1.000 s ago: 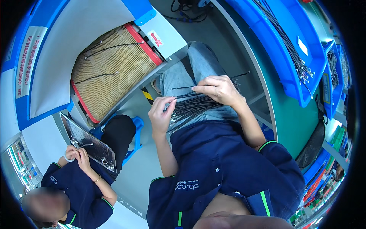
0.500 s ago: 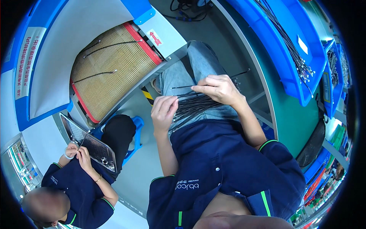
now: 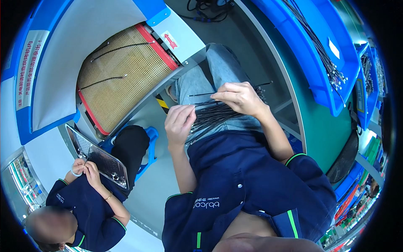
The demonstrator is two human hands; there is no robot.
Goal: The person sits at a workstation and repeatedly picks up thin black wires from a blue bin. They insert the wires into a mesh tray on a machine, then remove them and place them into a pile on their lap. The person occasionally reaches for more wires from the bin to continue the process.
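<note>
A bundle of thin black cables (image 3: 218, 114) lies across my lap on my jeans. My left hand (image 3: 179, 124) rests on the near end of the bundle, fingers curled over it. My right hand (image 3: 240, 97) sits on the far part of the bundle and pinches a single black cable (image 3: 201, 94) that sticks out to the left. Two more black cables (image 3: 119, 47) lie apart on the tan mesh conveyor belt (image 3: 126, 80) ahead of my knees.
A blue bin (image 3: 319, 54) on the green bench at my right holds more black cables. At lower left a seated co-worker in dark blue holds a metal tray (image 3: 98, 157) with both hands. A grey machine housing (image 3: 176, 40) edges the belt.
My left hand has slid along the bundle toward my right hand. My right hand has stayed almost still on the cables. The co-worker's hands shifted slightly on the tray.
</note>
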